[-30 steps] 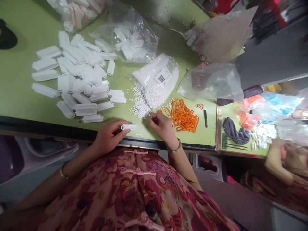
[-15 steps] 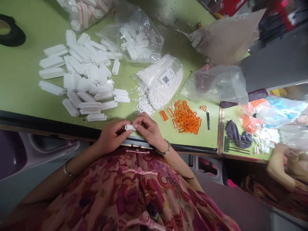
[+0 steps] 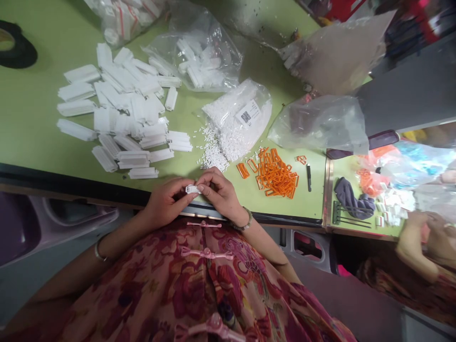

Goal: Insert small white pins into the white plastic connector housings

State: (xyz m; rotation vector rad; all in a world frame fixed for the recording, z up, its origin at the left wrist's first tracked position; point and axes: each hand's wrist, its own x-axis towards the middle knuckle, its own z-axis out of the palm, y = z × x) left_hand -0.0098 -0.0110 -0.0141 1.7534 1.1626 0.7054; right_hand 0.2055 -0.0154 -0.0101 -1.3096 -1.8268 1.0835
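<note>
A small white slotted plastic piece [image 3: 191,189] is held between both hands at the table's front edge. My left hand [image 3: 166,200] pinches its left part with thumb and fingers. My right hand [image 3: 221,192] closes on its right end, thumb on top. Just beyond the hands lies a spill of tiny white pegs [image 3: 213,154] from an open clear bag [image 3: 245,118] with a printed label. To the right is a heap of orange rectangular frames [image 3: 278,175]. A large pile of white ridged pieces [image 3: 124,104] lies at the left.
Clear bags [image 3: 210,61] of white parts stand farther back. Black tape [image 3: 17,47] is at the far left, a black knife [image 3: 308,178] right of the orange heap. On the adjoining table are a grey cloth [image 3: 347,197] and a co-worker's hands [image 3: 423,232].
My hands and the white piece stay nearly in place. At the far right the co-worker's hands have shifted slightly.
</note>
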